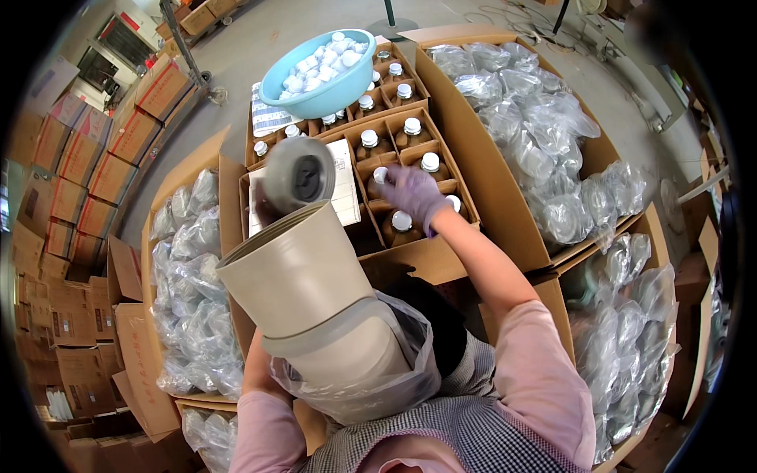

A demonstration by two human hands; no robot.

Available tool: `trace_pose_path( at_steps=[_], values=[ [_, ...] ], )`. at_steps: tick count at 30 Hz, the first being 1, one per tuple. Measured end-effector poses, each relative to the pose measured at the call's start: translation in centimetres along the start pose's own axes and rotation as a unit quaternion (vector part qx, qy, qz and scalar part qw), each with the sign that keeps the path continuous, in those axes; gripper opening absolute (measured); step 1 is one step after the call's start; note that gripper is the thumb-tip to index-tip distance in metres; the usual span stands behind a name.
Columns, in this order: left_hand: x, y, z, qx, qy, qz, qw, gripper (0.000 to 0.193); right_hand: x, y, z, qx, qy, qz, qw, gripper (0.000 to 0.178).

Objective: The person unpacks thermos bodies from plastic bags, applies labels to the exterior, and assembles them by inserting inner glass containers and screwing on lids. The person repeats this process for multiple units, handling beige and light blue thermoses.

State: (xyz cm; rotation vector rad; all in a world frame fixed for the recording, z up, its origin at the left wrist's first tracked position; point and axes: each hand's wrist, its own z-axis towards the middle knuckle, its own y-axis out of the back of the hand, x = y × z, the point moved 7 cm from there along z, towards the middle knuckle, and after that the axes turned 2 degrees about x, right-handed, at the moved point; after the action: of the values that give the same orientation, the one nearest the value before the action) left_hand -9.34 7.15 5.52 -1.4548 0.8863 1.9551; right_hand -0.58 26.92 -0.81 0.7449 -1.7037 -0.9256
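My right hand [415,194], in a purple glove, reaches over a divided carton [448,256] of brown bottles with white caps. Its fingers close at the white cap [380,174] of one bottle. Another capped bottle [402,226] stands in the cell just below the hand. A large beige plastic container [296,272] with a wide round mouth tilts in front of my body, clear film around its lower part. It hides my left hand; only a piece of the left forearm shows beside it. Above its mouth is a motion-blurred grey round thing [302,175] with a dark centre.
A light-blue basin [319,98] full of white caps rests on the far carton. Open boxes of bagged clear plastic containers flank me on the left [189,276] and right [528,134]. White papers [343,185] lie on the near carton. Stacked cartons [118,169] stand farther left.
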Motion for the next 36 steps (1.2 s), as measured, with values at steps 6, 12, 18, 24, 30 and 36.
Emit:
trace_pose_path(
  at_steps=[6, 12, 18, 24, 30, 36],
  values=[
    [2.9, 1.2, -0.7, -0.061, 0.114, -0.196, 0.972, 0.055, -1.7, -8.2, -1.4, 0.099, 0.005, -0.161, 0.982, 0.05],
    [5.0, 4.0, -0.6, -0.059, 0.206, -0.131, 0.968, 0.055, 5.0, 5.2, -3.7, -0.161, 0.199, -0.085, 0.963, 0.035],
    [1.3, 0.3, -0.4, 0.015, 0.156, -0.307, 0.939, 0.058, 15.9, 20.6, -10.0, -0.338, 0.315, -0.122, 0.879, 0.035],
    [-0.5, -0.2, -0.5, 0.005, 0.133, -0.377, 0.917, 0.061, 22.2, 17.3, -11.6, -0.339, 0.457, -0.279, 0.773, 0.044],
    [-3.1, -0.5, 1.4, 0.009, 0.117, -0.449, 0.886, 0.063, 25.5, 17.4, -10.2, -0.223, 0.547, -0.239, 0.771, 0.06],
    [-6.1, 0.0, 2.5, 0.023, 0.103, -0.511, 0.853, 0.066, 25.3, 18.7, -9.8, 0.162, 0.588, 0.111, 0.785, 0.059]
  ],
)
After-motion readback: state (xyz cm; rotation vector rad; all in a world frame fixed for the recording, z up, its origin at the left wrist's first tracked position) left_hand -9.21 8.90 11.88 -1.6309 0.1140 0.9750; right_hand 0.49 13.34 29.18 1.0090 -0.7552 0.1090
